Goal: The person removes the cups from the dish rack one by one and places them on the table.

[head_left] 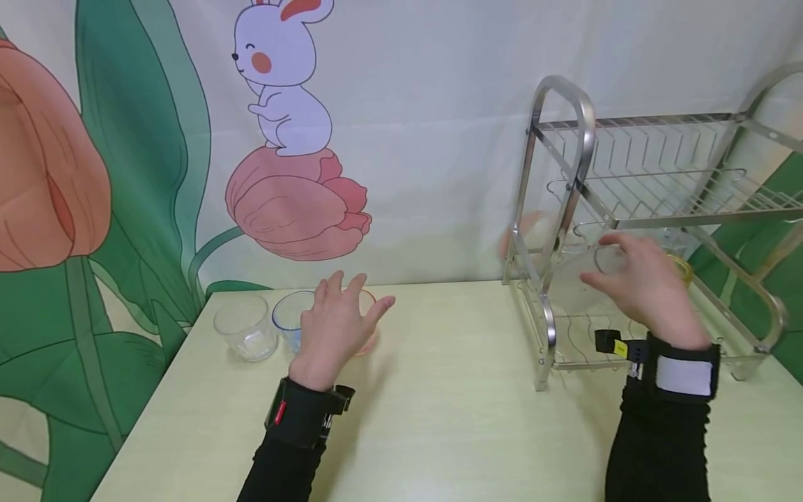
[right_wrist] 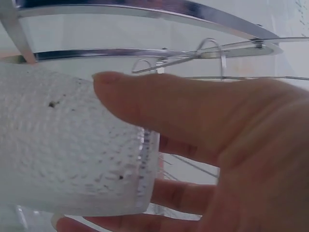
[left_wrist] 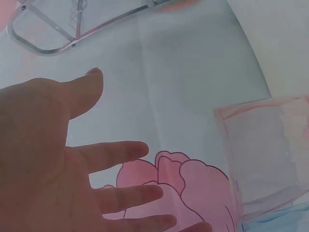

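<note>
My left hand (head_left: 332,331) is held over the table with its fingers spread and nothing in its grasp. Partly behind it are a blue-rimmed glass (head_left: 290,315) and an orange-rimmed glass (head_left: 371,335). A plain clear glass (head_left: 246,335) stands to their left. In the left wrist view the orange-rimmed glass (left_wrist: 260,154) is apart from the fingers. My right hand (head_left: 649,286) holds a frosted, bumpy-textured glass (right_wrist: 72,145), tilted on its side, at the lower tier of the metal dish rack (head_left: 546,328). The thumb lies along the glass, with fingers on its other side.
The rack's upper wire tier (head_left: 677,174) spans above my right hand, and its curved side frame (head_left: 586,139) stands to the left. A yellow-rimmed glass item (head_left: 686,270) is behind that hand. A printed cloth (head_left: 433,139) hangs behind the table (head_left: 452,418).
</note>
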`<state>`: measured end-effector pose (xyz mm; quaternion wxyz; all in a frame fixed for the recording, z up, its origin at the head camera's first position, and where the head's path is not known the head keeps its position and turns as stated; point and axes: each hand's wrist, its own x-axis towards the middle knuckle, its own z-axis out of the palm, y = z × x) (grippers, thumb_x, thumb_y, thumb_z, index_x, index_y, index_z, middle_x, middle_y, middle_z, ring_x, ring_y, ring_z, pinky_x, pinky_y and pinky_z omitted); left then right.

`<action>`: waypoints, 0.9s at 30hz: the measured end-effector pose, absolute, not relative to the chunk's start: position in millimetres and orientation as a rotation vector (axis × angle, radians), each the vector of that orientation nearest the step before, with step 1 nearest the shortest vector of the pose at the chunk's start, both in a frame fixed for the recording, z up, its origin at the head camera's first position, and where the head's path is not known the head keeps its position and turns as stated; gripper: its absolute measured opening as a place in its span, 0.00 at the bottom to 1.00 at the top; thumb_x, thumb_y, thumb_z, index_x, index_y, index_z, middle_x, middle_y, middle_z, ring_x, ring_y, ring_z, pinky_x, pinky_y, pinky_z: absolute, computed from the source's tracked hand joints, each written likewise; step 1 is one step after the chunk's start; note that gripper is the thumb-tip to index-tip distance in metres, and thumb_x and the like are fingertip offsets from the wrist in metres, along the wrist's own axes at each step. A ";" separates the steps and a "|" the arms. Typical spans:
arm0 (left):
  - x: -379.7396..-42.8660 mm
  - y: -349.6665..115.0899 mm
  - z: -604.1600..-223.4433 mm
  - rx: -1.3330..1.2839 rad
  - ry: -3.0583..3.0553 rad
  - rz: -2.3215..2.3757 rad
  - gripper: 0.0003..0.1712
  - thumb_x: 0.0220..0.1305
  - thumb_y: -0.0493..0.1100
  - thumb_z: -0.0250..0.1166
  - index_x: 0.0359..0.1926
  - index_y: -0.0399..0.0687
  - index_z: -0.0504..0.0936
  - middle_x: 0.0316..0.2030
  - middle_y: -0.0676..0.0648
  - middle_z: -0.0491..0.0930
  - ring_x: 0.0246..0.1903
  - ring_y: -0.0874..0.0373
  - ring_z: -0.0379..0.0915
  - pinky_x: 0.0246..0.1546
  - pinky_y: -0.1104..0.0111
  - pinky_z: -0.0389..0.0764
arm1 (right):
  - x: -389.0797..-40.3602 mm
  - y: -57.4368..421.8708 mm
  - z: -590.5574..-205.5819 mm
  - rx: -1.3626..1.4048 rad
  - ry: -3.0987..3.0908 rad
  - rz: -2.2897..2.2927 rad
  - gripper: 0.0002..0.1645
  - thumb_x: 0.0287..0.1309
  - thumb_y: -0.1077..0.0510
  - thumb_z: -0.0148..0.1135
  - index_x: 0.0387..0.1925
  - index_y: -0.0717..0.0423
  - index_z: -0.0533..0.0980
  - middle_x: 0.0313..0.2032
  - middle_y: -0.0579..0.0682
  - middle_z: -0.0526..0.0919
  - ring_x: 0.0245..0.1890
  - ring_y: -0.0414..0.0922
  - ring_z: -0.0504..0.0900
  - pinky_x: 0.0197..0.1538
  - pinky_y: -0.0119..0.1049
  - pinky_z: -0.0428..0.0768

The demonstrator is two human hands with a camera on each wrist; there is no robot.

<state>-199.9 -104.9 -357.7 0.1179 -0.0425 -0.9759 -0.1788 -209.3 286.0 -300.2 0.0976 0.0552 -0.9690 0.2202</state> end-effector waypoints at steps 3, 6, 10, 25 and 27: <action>-197.9 -103.2 -355.9 -0.129 -2.856 -0.532 0.43 0.65 0.72 0.52 0.68 0.48 0.70 0.66 0.35 0.63 0.64 0.38 0.58 0.40 0.37 0.76 | -200.7 286.0 -295.8 0.158 -2.826 0.649 0.38 0.60 0.48 0.66 0.63 0.67 0.66 0.60 0.74 0.66 0.58 0.71 0.63 0.55 0.71 0.61; -196.0 -101.8 -354.6 -0.137 -2.845 -0.536 0.43 0.65 0.72 0.52 0.67 0.47 0.71 0.66 0.35 0.64 0.64 0.39 0.59 0.39 0.38 0.77 | -191.4 285.3 -291.6 0.156 -2.794 0.662 0.38 0.60 0.47 0.67 0.63 0.66 0.66 0.60 0.73 0.66 0.58 0.71 0.64 0.56 0.71 0.60; -194.9 -100.0 -353.5 -0.152 -2.782 -0.557 0.40 0.66 0.71 0.52 0.66 0.49 0.73 0.63 0.38 0.67 0.61 0.41 0.64 0.37 0.40 0.78 | -179.5 284.5 -284.8 0.143 -2.785 0.665 0.39 0.60 0.45 0.67 0.64 0.64 0.66 0.61 0.72 0.66 0.56 0.69 0.65 0.54 0.70 0.61; -188.9 -96.0 -343.2 -0.214 -2.605 -0.643 0.36 0.66 0.70 0.53 0.63 0.52 0.76 0.59 0.44 0.73 0.53 0.46 0.72 0.31 0.46 0.79 | -142.3 280.6 -268.3 0.112 -2.732 0.562 0.41 0.58 0.41 0.67 0.63 0.62 0.67 0.55 0.68 0.70 0.49 0.65 0.68 0.45 0.66 0.67; -187.4 -95.2 -341.5 -0.225 -2.597 -0.644 0.36 0.66 0.70 0.53 0.63 0.52 0.76 0.59 0.44 0.73 0.53 0.46 0.72 0.31 0.47 0.79 | -141.1 280.2 -267.1 0.146 -2.739 0.581 0.41 0.58 0.40 0.67 0.63 0.61 0.67 0.55 0.67 0.70 0.47 0.63 0.69 0.43 0.63 0.69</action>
